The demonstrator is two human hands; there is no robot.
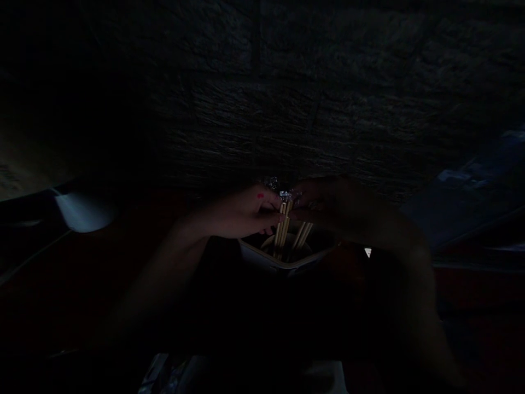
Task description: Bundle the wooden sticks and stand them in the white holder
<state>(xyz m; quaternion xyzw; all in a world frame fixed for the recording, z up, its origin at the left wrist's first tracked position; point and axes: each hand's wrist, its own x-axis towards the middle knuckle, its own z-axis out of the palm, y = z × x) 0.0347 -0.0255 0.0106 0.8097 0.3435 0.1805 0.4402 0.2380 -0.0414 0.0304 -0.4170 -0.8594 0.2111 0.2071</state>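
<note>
The view is very dark. My left hand (250, 213) reaches in from the left, thumb and fingers closed around the upper ends of several thin, pale wooden sticks (281, 238). These stand slightly tilted inside an open box-like container (289, 266) with a light rim. A second group of similar sticks (302, 235) leans in the same container, below my right hand (324, 202). That hand comes in from the right in deep shadow, its fingers close to the stick tops; their grip is hidden. Shiny, crinkled clear or foil-like material (284, 194) lies between both hands.
Behind the container rises a rough brick-patterned wall (254, 109). A white cup-like or lamp-shade-like object (84, 210) is at the left. A bluish-grey panel or bag (463, 191) leans at the right. Pale, unclear items (328, 377) lie along the bottom edge.
</note>
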